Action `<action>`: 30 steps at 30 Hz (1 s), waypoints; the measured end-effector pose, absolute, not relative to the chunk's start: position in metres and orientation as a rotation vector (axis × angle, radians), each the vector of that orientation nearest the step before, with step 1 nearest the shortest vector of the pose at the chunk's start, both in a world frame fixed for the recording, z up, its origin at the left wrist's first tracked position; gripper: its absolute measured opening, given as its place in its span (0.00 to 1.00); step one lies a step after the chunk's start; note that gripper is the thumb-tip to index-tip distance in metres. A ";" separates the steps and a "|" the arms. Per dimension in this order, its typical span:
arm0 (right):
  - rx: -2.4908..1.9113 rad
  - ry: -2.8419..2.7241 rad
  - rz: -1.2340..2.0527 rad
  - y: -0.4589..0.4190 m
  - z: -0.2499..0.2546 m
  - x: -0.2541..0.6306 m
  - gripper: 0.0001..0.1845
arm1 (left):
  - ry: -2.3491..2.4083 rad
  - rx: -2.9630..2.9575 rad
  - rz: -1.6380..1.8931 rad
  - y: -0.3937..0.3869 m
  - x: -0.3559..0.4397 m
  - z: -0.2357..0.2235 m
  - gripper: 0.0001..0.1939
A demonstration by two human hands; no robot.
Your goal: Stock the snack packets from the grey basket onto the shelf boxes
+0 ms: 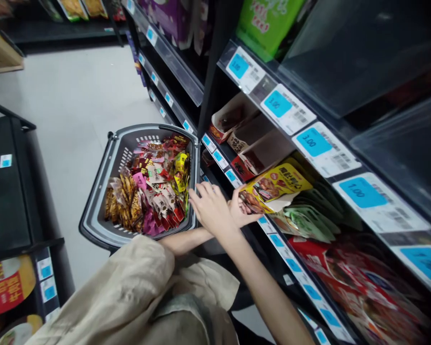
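Note:
My forearms cross in front of the shelf. My left hand [241,211] reaches to the right under my right wrist and grips the near end of a yellow snack packet [278,184] with a meat picture on it. That packet lies at the shelf's front edge, beside green packets [311,223]. My right hand [211,206] lies over the left forearm, its fingers stretched towards the right rim of the grey shopping basket [93,191]; I see nothing in it. Many small snack packets [161,187], brown, red, pink and yellow, fill the basket.
Open display boxes [260,148] stand on the same shelf, further back. Red packets [373,282] lie nearer me. Above runs a shelf edge with price tags [309,143]. A dark display stand [10,182] is on the left, beside the pale aisle floor [79,91].

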State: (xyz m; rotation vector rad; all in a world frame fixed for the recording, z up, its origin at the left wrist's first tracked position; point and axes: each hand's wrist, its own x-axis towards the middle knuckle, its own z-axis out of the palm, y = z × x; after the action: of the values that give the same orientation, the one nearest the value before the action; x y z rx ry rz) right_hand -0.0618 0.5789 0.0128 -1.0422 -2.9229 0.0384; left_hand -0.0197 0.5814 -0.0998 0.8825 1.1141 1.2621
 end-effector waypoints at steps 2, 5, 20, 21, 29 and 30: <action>-1.008 -2.974 0.177 0.577 -0.012 -0.084 0.19 | 1.067 0.938 1.237 0.581 -0.025 -0.101 0.58; -1.017 -3.021 0.295 0.579 -0.043 -0.107 0.22 | 1.016 0.977 1.217 0.581 -0.028 -0.106 0.60; -1.143 -3.311 0.407 0.625 -0.069 -0.149 0.18 | 1.008 0.876 1.167 0.578 -0.023 -0.111 0.63; -1.153 -3.306 0.404 0.625 -0.069 -0.150 0.19 | 0.995 0.866 1.172 0.577 -0.023 -0.112 0.62; -1.212 -3.291 0.372 0.623 -0.070 -0.153 0.20 | 0.951 0.832 1.177 0.577 -0.027 -0.108 0.61; -1.211 -3.295 0.371 0.623 -0.070 -0.154 0.19 | 0.950 0.822 1.178 0.577 -0.028 -0.107 0.61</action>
State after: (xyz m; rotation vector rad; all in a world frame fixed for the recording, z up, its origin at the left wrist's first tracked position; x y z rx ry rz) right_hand -0.1535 0.6232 -0.0700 -1.2109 -3.2951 0.3713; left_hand -0.0280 0.5772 -0.1071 0.8217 0.9496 1.1783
